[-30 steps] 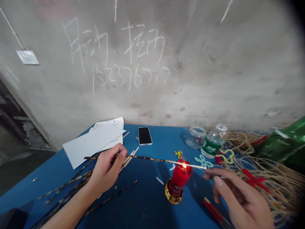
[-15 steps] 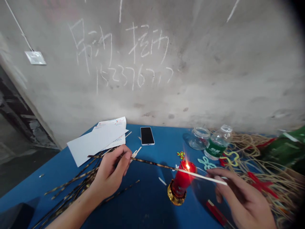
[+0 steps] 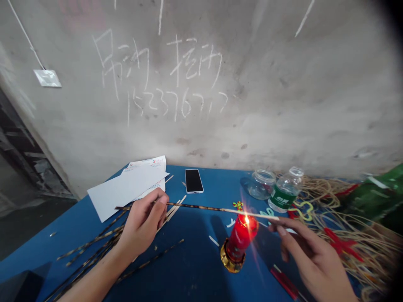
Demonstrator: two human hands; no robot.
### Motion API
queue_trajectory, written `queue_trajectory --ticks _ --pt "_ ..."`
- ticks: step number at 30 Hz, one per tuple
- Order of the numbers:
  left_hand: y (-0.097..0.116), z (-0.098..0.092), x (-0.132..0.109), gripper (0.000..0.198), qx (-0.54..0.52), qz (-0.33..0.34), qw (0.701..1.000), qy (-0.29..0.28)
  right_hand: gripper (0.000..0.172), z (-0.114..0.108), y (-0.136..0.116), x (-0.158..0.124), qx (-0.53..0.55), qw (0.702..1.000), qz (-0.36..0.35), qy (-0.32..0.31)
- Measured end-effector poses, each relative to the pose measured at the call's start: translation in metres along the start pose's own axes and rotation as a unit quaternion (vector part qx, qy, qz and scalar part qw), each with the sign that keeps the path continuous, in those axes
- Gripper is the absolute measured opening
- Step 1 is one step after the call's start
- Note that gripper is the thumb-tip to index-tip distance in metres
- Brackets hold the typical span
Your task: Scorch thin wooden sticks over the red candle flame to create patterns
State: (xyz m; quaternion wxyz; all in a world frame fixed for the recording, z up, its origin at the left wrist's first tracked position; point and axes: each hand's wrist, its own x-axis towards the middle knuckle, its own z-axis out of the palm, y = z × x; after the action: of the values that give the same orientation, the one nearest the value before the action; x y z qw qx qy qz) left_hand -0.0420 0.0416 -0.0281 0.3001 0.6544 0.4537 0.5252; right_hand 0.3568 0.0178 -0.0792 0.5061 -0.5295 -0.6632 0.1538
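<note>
**A:** Bamboo strip, thin and dark-mottled [image 3: 201,206], is levelling out since the last look?

**B:** Yes, it is lying almost flat across the flame [image 3: 247,220] of the red candle [image 3: 242,239], spanning 2 hands.

**A:** How are they gripping?

**B:** Left hand [image 3: 141,224] is closing around its dark end; right hand [image 3: 310,253] is pinching its pale tip, fingers nearly shut.

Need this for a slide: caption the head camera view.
Left hand and right hand hold a long stick in the flame of a red candle on a blue table.
</note>
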Motion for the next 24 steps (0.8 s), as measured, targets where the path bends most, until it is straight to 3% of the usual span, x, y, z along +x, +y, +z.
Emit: queue_trajectory --ticks 12,24 --pt "-0.0012 0.0012 0.0053 0.058 0.05 -0.026 0.998 -0.008 0.035 0.0003 -0.0022 0.0023 0.004 1.0 0.015 -0.013" --pt "-0.001 -0.0021 0.0064 0.057 0.009 -0.019 1.0 -0.017 0.036 0.0006 -0.0008 0.002 0.007 0.999 0.022 -0.023"
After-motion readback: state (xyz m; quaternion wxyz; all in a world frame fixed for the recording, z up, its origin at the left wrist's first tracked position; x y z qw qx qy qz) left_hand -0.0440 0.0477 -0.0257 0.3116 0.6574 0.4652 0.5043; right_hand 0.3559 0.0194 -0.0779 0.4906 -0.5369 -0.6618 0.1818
